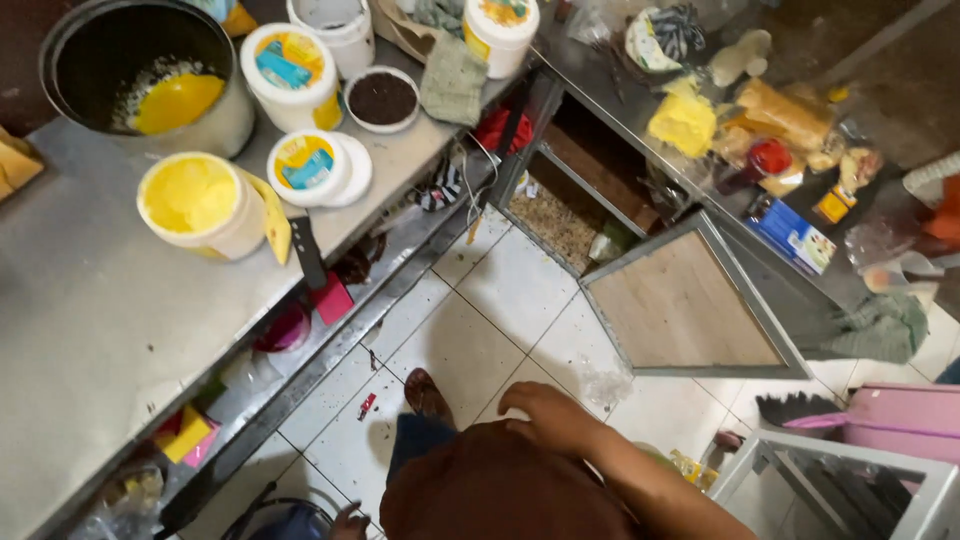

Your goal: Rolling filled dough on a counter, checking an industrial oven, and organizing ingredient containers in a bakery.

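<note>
Down over the white floor tiles, the right hand is lying half-curled and empty on the brown cloth, seemingly soft, light, best pinched at a fold, while the left hand is showing too little to judge.

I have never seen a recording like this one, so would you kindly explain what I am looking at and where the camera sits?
There is no machine here: a person wears a camera on the head, so the single picture looks straight down at their own body and the white tiled floor. One hand, on the arm that enters from the lower right, rests on the brown cloth over their knee, fingers relaxed and holding nothing. The other hand is not clearly visible. To the left stands a steel table carrying an open tub of yellow paste, closed white tubs, a small bowl of dark grounds and a large pot. An open cabinet door lies ahead.
</note>
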